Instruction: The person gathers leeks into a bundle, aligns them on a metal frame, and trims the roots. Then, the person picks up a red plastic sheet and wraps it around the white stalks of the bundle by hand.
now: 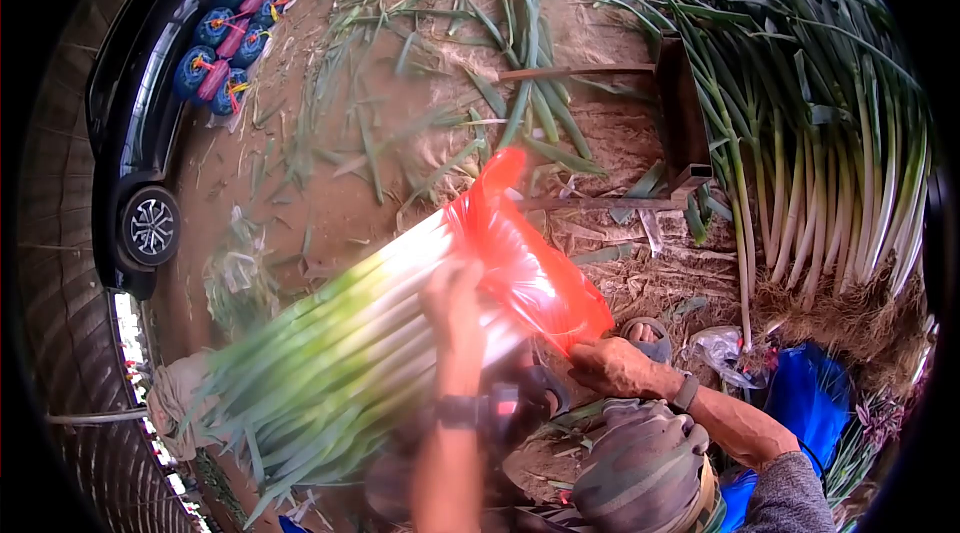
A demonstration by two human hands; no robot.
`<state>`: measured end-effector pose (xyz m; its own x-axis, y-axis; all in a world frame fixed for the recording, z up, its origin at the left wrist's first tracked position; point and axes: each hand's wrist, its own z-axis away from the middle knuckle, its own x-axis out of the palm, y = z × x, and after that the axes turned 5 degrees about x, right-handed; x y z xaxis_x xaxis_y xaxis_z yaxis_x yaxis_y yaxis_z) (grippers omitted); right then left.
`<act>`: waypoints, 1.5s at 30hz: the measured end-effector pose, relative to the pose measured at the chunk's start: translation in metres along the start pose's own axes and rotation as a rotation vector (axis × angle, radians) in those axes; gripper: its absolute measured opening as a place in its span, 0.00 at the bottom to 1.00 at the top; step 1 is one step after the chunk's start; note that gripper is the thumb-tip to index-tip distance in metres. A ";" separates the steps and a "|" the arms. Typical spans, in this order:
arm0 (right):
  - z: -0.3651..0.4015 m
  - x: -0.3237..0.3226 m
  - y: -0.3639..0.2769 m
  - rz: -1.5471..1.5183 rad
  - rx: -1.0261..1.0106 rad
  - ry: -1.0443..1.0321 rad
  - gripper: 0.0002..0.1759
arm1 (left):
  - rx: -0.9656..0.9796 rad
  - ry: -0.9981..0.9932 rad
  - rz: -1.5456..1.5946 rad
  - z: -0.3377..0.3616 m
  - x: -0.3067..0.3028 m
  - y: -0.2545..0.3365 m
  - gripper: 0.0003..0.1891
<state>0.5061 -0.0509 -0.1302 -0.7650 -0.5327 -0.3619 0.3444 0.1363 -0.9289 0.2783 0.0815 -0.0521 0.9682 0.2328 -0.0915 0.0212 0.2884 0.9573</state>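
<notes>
A large bundle of leeks (340, 333) lies slantwise in front of me, green leaves toward the lower left. Its white ends go into a red plastic bag (535, 273). My left hand (455, 298), smeared by motion, is over the white stalks right at the bag's mouth; its fingers do not show clearly. At the bag's lower right corner, my right hand (620, 368) is closed, pinching the red plastic. A dark watch (465, 411) is on the left wrist, and a band (686, 391) circles the right.
Many leeks with roots (820, 193) stand stacked on the right. A rusty metal frame (680, 108) stands beyond the bag. Loose leaves litter the ground. Blue-wrapped bundles (215, 26) lie by a black car (140, 133). A blue bag (805, 388) is at lower right.
</notes>
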 end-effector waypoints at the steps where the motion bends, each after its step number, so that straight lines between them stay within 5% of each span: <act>1: 0.003 -0.003 -0.001 -0.026 -0.010 0.011 0.13 | 0.019 0.028 0.012 0.004 0.000 -0.003 0.11; 5: 0.002 -0.007 -0.004 -0.132 -0.097 0.068 0.14 | -0.086 -0.004 0.081 0.030 0.016 0.017 0.14; 8: -0.001 -0.009 -0.011 -0.109 0.041 -0.048 0.13 | -0.138 -0.143 0.105 0.052 0.019 0.016 0.18; 11: 0.001 0.000 -0.004 -0.370 0.023 0.017 0.12 | -0.223 -0.190 0.113 0.076 0.018 0.004 0.18; 14: 0.001 -0.018 -0.018 -0.205 0.017 -0.046 0.10 | -0.191 -0.228 -0.104 0.092 0.026 -0.001 0.14; 18: 0.001 -0.012 -0.008 -0.093 0.001 -0.094 0.08 | -0.318 -0.184 0.077 0.104 0.037 -0.003 0.11; 26: 0.000 -0.005 -0.007 -0.223 -0.114 0.010 0.12 | -0.116 -0.108 -0.076 0.136 0.039 -0.032 0.12; 29: 0.001 -0.010 -0.011 -0.136 -0.004 -0.065 0.15 | -0.221 -0.025 -0.119 0.143 0.031 -0.031 0.12; 32: 0.004 -0.004 -0.005 -0.097 -0.002 -0.042 0.12 | 0.062 -0.031 -0.200 0.147 0.031 -0.036 0.13; 35: 0.005 -0.007 -0.003 -0.082 -0.008 -0.047 0.15 | 0.005 -0.046 -0.266 0.144 0.024 -0.057 0.13; 36: 0.001 -0.009 0.000 -0.117 -0.012 -0.072 0.10 | 0.189 -0.159 -0.543 0.141 0.002 -0.123 0.12; 40: -0.002 -0.007 -0.004 -0.254 0.235 -0.155 0.07 | -0.295 -0.011 0.059 0.154 -0.006 -0.161 0.16; 43: 0.000 -0.009 -0.016 -0.563 0.449 -0.174 0.08 | -0.457 0.057 0.490 0.150 0.002 -0.147 0.14; 45: -0.003 -0.011 -0.015 -0.495 0.441 -0.172 0.09 | -0.638 0.094 0.642 0.123 0.015 -0.160 0.13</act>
<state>0.5080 -0.0448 -0.1124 -0.8048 -0.5747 0.1482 0.1939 -0.4906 -0.8496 0.3203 -0.0750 -0.1736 0.7215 0.5927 0.3579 -0.6840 0.5301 0.5011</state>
